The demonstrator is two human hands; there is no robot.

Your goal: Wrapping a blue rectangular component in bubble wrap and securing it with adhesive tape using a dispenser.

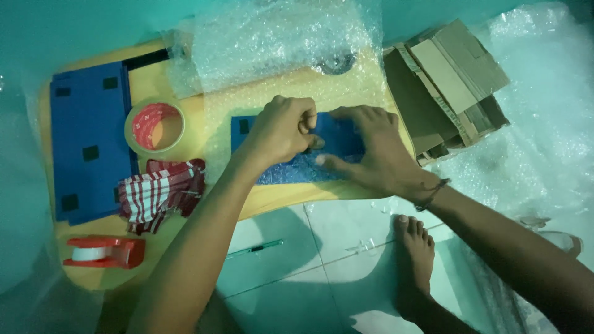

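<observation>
Both hands, left point(281, 130) & right point(365, 148), cover blue panel point(337, 139); fingertips hidden.

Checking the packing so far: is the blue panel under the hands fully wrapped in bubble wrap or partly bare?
Partly bare. Bubble wrap covers the blue panel's near edge, while its upper face shows plain blue between the left hand and right hand.

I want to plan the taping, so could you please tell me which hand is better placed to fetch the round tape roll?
Probably the left hand: the tape roll lies on its side, whereas the right hand presses the blue panel farther away.
</observation>
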